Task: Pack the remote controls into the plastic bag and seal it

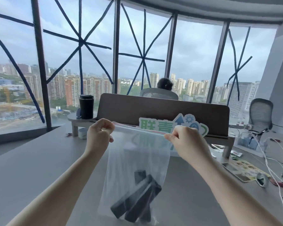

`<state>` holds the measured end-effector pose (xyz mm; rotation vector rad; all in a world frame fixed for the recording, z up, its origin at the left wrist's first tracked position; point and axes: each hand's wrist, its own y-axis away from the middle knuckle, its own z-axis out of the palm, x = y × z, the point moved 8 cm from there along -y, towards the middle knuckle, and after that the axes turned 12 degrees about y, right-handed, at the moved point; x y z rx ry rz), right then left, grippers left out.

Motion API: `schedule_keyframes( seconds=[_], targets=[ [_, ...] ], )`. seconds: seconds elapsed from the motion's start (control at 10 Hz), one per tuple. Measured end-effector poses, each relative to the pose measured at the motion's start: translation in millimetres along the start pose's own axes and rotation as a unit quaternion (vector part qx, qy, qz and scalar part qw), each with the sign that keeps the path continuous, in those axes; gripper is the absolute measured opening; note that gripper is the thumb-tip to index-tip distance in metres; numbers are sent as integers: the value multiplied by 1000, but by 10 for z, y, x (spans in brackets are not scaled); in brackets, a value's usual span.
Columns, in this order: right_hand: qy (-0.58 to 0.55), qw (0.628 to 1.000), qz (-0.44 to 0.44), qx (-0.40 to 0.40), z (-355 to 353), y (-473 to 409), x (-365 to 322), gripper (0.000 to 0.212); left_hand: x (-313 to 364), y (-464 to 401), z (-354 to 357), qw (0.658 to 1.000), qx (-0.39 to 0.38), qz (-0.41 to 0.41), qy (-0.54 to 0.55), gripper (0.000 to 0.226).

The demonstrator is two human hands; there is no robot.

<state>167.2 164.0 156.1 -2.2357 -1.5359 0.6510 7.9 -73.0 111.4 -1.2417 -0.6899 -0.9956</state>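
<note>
With the remote controls [137, 195] already loaded at the 6 o'clock bottom of the hanging plastic bag [137, 154], left hand [99, 135] and right hand [185, 140] pinch the zip strip [139, 128], sealing apparently unfinished.
</note>
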Motion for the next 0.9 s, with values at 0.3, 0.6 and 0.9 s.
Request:
schedule_keyframes(
  seconds=[0.3,0.6,0.9],
  targets=[
    [-233,971,15,54,546,-1155,-676,26,-264,-1109,-441,995,69,-47,49,35],
    [-212,971,-12,-111,1720,-408,-875,21,-1182,-595,-1163,987,100,-98,83,20],
    [-313,911,-10,-267,1903,471,-784,15,-1548,265,-1732,980,122,-155,-1,15]
  ],
)
